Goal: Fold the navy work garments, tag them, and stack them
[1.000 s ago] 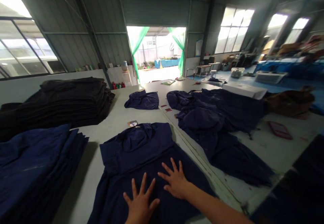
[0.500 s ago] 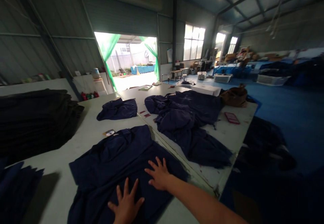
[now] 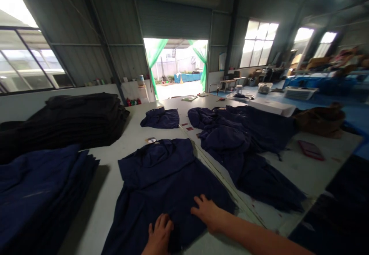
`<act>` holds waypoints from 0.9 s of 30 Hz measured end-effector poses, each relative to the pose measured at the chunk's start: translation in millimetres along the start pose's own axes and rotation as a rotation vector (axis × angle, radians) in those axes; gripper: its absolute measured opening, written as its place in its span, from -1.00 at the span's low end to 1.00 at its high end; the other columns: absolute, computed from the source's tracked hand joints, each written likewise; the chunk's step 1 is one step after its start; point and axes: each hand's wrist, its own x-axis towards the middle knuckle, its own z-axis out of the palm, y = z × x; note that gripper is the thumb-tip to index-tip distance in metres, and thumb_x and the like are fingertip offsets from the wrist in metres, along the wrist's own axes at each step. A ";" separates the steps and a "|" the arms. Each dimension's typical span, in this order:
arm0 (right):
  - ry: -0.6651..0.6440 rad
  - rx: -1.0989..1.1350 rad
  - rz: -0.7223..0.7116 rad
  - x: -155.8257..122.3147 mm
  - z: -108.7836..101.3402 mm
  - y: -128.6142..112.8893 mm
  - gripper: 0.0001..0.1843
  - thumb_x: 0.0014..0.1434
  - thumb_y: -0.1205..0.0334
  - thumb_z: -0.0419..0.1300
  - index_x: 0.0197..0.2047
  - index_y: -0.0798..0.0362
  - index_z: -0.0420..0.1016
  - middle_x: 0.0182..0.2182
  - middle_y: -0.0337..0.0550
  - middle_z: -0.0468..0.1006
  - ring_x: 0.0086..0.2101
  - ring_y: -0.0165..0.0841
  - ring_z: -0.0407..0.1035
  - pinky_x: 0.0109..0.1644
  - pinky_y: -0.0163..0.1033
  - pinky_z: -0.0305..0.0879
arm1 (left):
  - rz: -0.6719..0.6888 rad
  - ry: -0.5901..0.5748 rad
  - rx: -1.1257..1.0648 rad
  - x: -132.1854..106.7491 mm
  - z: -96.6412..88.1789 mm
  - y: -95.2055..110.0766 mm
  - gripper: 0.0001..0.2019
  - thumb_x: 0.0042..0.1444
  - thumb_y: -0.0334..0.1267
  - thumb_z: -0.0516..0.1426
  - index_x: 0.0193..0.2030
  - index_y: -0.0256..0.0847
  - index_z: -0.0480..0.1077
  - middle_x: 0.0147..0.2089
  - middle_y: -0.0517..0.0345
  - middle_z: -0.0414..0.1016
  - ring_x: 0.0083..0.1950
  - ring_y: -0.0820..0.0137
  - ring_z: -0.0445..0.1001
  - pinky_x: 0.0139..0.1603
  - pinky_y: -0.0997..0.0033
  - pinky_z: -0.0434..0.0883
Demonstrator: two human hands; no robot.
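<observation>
A navy short-sleeved shirt (image 3: 164, 174) lies spread on the pale table (image 3: 115, 166), its collar end away from me. My left hand (image 3: 160, 234) rests on the lower part of the shirt, its fingers bent and partly apart, with no fold of cloth visible in them. To its right, my right hand (image 3: 207, 212) touches the shirt near its right edge, fingers bent and somewhat apart. A small tag (image 3: 150, 140) lies at the collar. Beyond the shirt is a smaller folded navy garment (image 3: 161, 117).
At left stand a navy garment stack (image 3: 37, 186) and a black garment stack (image 3: 83, 116). Loose navy garments (image 3: 230, 136) lie right of the table seam. A pink-red flat case (image 3: 310, 149), a brown bag (image 3: 319, 120) and a white box (image 3: 272, 107) sit farther right.
My view has turned left, bringing more of the left stacks and a window into sight. Both hands have gone from flat, widely spread fingers to bent, less spread ones on the shirt.
</observation>
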 end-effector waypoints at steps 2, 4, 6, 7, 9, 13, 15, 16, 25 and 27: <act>0.026 -0.033 0.019 4.8 0.3 -2.1 -0.26 -0.25 0.46 0.22 0.07 -0.07 0.22 0.08 0.09 0.21 0.03 0.07 0.16 -0.13 0.05 0.30 | 0.001 -0.011 0.012 -0.4 0.9 1.4 -0.28 -0.29 -0.43 0.02 0.14 -0.03 0.14 0.35 0.11 -0.13 0.35 0.20 -0.24 0.23 -0.15 -0.13; 0.060 -0.049 0.063 9.6 0.2 -1.2 -0.40 -0.18 0.51 0.14 -0.01 -0.03 0.30 -0.01 0.04 0.32 -0.03 -0.02 0.24 -0.16 -0.04 0.33 | -0.022 0.011 0.023 0.8 2.9 2.8 -0.28 -0.24 -0.49 -0.05 0.18 -0.05 0.10 0.36 0.11 -0.12 0.35 0.25 -0.21 0.23 -0.16 -0.10; 0.115 -0.054 0.113 13.0 0.8 1.1 -0.44 -0.17 0.56 0.07 -0.05 0.00 0.32 -0.06 0.00 0.36 -0.07 -0.09 0.28 -0.17 -0.10 0.34 | -0.063 0.058 0.020 2.1 3.9 2.5 -0.28 -0.21 -0.54 -0.11 0.20 -0.08 0.08 0.35 0.10 -0.08 0.35 0.32 -0.15 0.25 -0.09 -0.09; 0.132 -0.057 0.132 14.0 1.3 2.4 -0.41 -0.19 0.57 0.06 -0.04 0.00 0.31 -0.05 0.00 0.35 -0.06 -0.10 0.27 -0.17 -0.11 0.33 | -0.078 0.078 0.012 2.4 3.5 1.6 -0.28 -0.20 -0.56 -0.14 0.20 -0.10 0.08 0.34 0.09 -0.06 0.34 0.35 -0.12 0.27 -0.03 -0.08; 0.138 -0.055 0.154 15.2 1.3 5.5 -0.35 -0.24 0.58 0.07 -0.02 -0.01 0.31 0.00 0.01 0.33 -0.03 -0.07 0.25 -0.17 -0.10 0.32 | -0.081 0.089 -0.017 2.0 0.3 -1.7 -0.29 -0.19 -0.59 -0.15 0.19 -0.14 0.10 0.32 0.09 0.00 0.32 0.39 -0.05 0.28 0.14 -0.02; 0.136 -0.010 0.187 18.1 -9.3 17.0 -0.53 -0.15 0.58 0.00 -0.17 0.00 0.40 -0.20 -0.08 0.48 -0.17 -0.20 0.37 -0.23 -0.22 0.28 | -0.040 0.119 -0.074 -2.7 -15.1 -7.8 -0.35 -0.13 -0.59 -0.14 0.16 -0.13 0.16 0.28 0.09 0.11 0.25 0.38 0.12 0.22 0.34 0.13; 0.163 0.000 0.198 19.7 -21.7 25.5 -0.60 -0.05 0.56 -0.07 -0.22 0.02 0.40 -0.30 -0.12 0.50 -0.25 -0.28 0.40 -0.27 -0.27 0.24 | -0.114 0.160 -0.008 -6.3 -25.7 -11.2 -0.31 -0.19 -0.62 -0.09 0.15 -0.10 0.17 0.27 0.06 0.12 0.22 0.23 0.15 0.17 0.13 0.18; 0.187 -0.001 0.204 20.2 -29.5 29.7 -0.60 -0.01 0.55 -0.11 -0.21 0.02 0.38 -0.31 -0.12 0.50 -0.26 -0.30 0.41 -0.28 -0.29 0.22 | -0.162 0.172 0.027 -8.4 -31.3 -14.1 -0.29 -0.23 -0.64 -0.08 0.14 -0.11 0.18 0.27 0.04 0.12 0.20 0.16 0.18 0.12 0.05 0.22; 0.281 0.064 0.162 11.0 -109.5 56.1 -0.56 -0.14 0.58 -0.08 -0.27 -0.01 0.43 -0.30 -0.15 0.49 -0.21 -0.33 0.37 -0.27 -0.32 0.13 | -0.199 0.167 -0.187 -43.1 -94.3 -63.7 -0.50 -0.19 -0.58 -0.08 -0.17 -0.11 0.46 -0.08 0.14 0.51 -0.01 0.36 0.42 -0.06 0.49 0.31; 0.205 0.084 0.130 3.7 -125.8 60.3 -0.64 -0.17 0.53 -0.01 -0.36 -0.02 0.45 -0.37 -0.18 0.51 -0.28 -0.31 0.39 -0.34 -0.33 0.12 | -0.176 0.089 -0.253 -59.8 -114.0 -64.0 -0.54 -0.24 -0.56 -0.07 -0.27 -0.12 0.49 -0.21 0.18 0.56 -0.14 0.36 0.48 -0.19 0.50 0.34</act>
